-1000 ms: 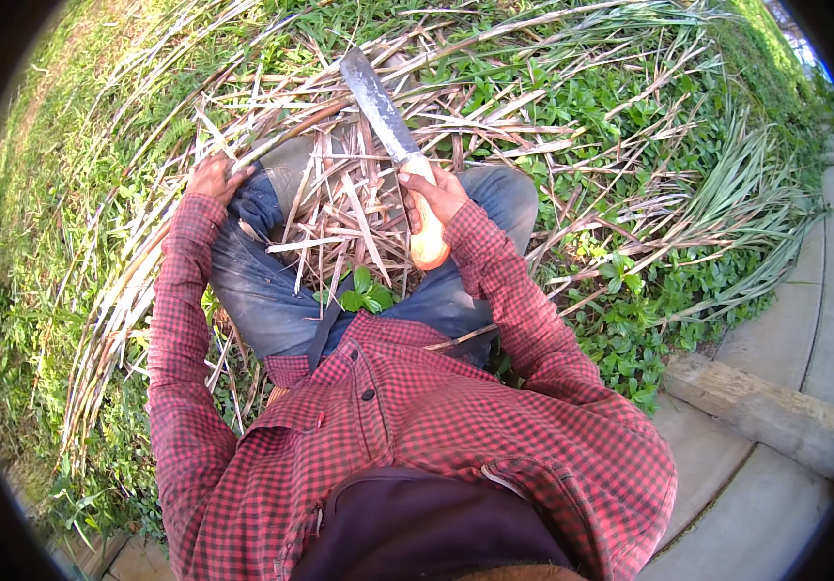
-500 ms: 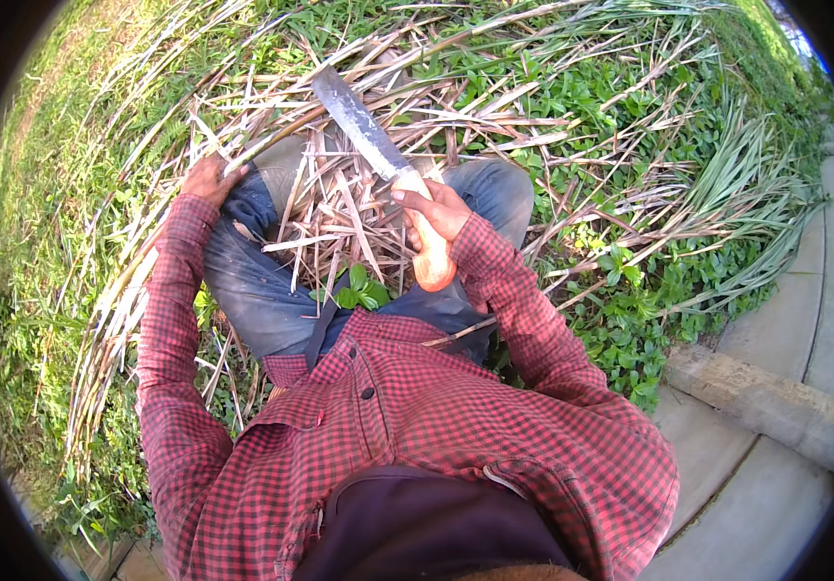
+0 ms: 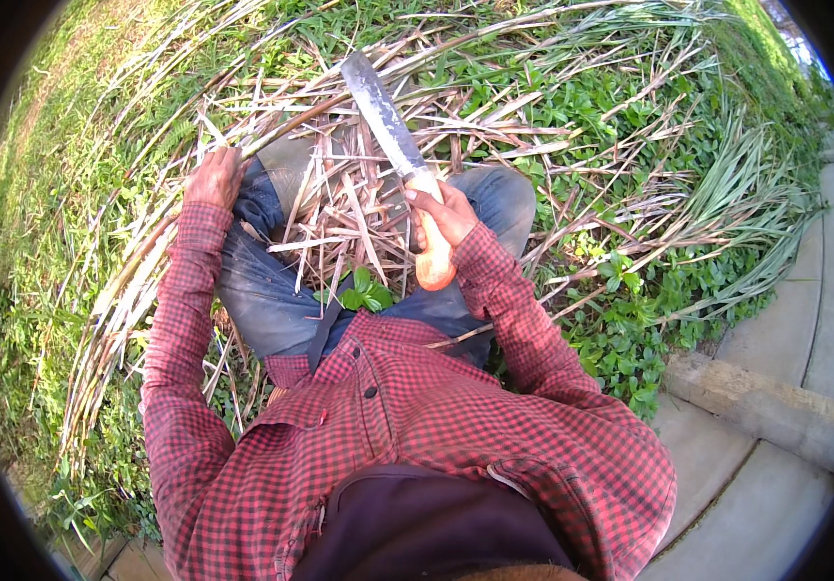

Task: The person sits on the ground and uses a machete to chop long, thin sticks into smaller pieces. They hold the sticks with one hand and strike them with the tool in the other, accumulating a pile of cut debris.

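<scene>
My right hand is wrapped round the wooden handle of a machete, thumb on the handle. The wide, worn grey blade points up and away, slightly left, over the cut pieces. To the left, beside my knee, my left hand is closed round a long brown stalk. The stalk slants up to the right and reaches behind the blade. Between my legs lies a pile of dry split strips. A small leafy green sprig shows at its near edge.
A bundle of long dry stalks curves down the left side over grass. Green long-leaved stalks lie at the right. A round concrete post rests on paving slabs at the lower right. Leafy plants grow beside it.
The machete blade has shifted right and slightly up, standing steeper. My left hand has turned so its back shows, still at the stalk by my left knee.
</scene>
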Motion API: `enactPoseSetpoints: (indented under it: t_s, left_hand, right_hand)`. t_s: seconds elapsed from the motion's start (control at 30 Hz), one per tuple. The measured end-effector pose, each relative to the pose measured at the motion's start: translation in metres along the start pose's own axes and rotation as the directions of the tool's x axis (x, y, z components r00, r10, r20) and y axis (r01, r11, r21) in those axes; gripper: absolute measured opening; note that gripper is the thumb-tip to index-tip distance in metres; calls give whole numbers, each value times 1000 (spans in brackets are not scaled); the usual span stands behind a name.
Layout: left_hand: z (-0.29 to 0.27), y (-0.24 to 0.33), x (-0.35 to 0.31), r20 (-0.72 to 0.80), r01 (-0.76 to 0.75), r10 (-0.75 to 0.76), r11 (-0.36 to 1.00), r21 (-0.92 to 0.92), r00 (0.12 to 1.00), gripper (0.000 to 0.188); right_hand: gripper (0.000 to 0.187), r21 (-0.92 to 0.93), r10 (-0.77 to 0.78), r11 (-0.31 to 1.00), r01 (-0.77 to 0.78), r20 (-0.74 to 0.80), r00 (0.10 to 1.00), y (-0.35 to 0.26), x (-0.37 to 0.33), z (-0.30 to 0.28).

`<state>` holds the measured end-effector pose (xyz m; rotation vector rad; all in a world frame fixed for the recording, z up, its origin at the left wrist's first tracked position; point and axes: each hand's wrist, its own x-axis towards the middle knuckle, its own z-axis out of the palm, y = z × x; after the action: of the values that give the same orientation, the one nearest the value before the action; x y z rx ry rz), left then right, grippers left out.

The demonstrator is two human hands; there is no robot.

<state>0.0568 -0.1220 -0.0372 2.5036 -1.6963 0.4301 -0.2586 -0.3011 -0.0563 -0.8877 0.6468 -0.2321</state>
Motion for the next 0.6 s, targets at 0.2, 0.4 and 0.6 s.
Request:
enactPoseSetpoints:
  t_s: [0.2, 0.4, 0.6]
  left_hand:
    - [-12, 0, -6, 194, 93, -58, 980, -178, 979, 37]
    - [-9, -5, -7, 328, 236, -117, 906, -351, 937, 45]
    - [7, -19, -4, 453, 414, -208, 806, -423, 867, 52]
  right_hand:
    - [25, -5, -163, 985, 170, -316, 935, -37, 9, -39]
    - [28, -12, -171, 984, 179, -370, 913, -49, 14, -65]
    - [27, -38, -106, 994, 101, -178, 978, -22, -2, -32]
